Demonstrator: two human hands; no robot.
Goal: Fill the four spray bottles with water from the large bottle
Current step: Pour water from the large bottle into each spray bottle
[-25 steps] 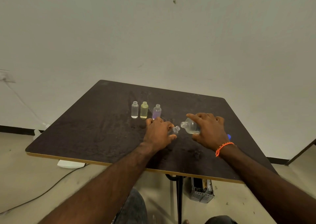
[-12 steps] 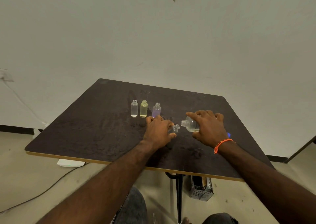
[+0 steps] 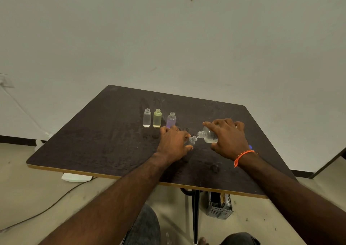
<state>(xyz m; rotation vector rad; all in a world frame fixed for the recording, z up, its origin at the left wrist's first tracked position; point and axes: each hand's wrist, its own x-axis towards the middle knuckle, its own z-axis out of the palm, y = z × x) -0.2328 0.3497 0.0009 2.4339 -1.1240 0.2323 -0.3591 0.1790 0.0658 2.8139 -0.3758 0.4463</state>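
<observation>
In the head view, you are tipping the large bottle (image 3: 210, 136) with your right hand (image 3: 229, 139), fingers curled over its body from above, so its neck is pointing left and down at the mouth of the 4th small spray bottle (image 3: 192, 139). Your left hand (image 3: 173, 142) is wrapping around that small bottle, fingers and thumb closed on it, holding it on the table (image 3: 97, 147) just in front of the purple bottle (image 3: 171, 120). The other 3 are standing uncapped in a row behind: a clear bottle (image 3: 147, 118), a yellow bottle (image 3: 157, 118) just beside it, and the purple one a little apart to the right. Whether water is running at this moment is too small to tell. The large bottle is looking like clear thin plastic, so it is likely giving under a squeeze and spurting; keeping your grip on the wide body rather than the neck is probably steadying it best. The small bottle is likely very light and easy to topple, with a narrow mouth, so your grip low around its body is doing real work. The tabletop is looking patchy, possibly wet, so both bottles may be getting slippery.
</observation>
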